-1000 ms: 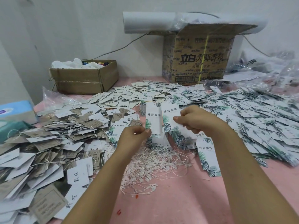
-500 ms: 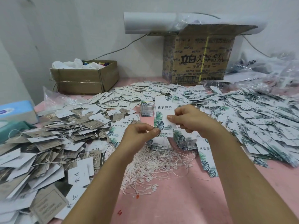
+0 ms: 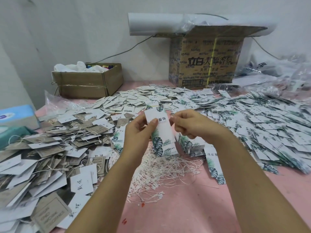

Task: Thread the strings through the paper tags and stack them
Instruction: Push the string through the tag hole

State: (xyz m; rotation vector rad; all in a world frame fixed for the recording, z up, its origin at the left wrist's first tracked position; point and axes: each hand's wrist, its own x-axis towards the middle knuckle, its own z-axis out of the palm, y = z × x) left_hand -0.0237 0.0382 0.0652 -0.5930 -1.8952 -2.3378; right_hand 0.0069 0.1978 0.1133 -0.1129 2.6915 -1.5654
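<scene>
Head view: both hands meet above the middle of the pink table (image 3: 185, 212), holding one paper tag (image 3: 162, 132) off its surface. The left hand (image 3: 139, 130) grips the tag's left edge, thumb pressed on the printed face and fingers curled behind it. The right hand (image 3: 190, 126) is curled, thumb and forefinger pinched at the tag's upper right edge; whether a string sits between those fingertips cannot be told. The tag stands nearly upright with its face toward the camera. Its long axis runs from the table's near edge toward the far edge, and the large leaf print is at the lower end.

Loose white strings (image 3: 161, 170) lie heaped under the hands. Leaf-print tags (image 3: 269, 125) spread toward the right edge, grey and white tags (image 3: 50, 148) toward the left. A large cardboard box (image 3: 207, 64) and a small cardboard box (image 3: 89, 83) stand along the far edge.
</scene>
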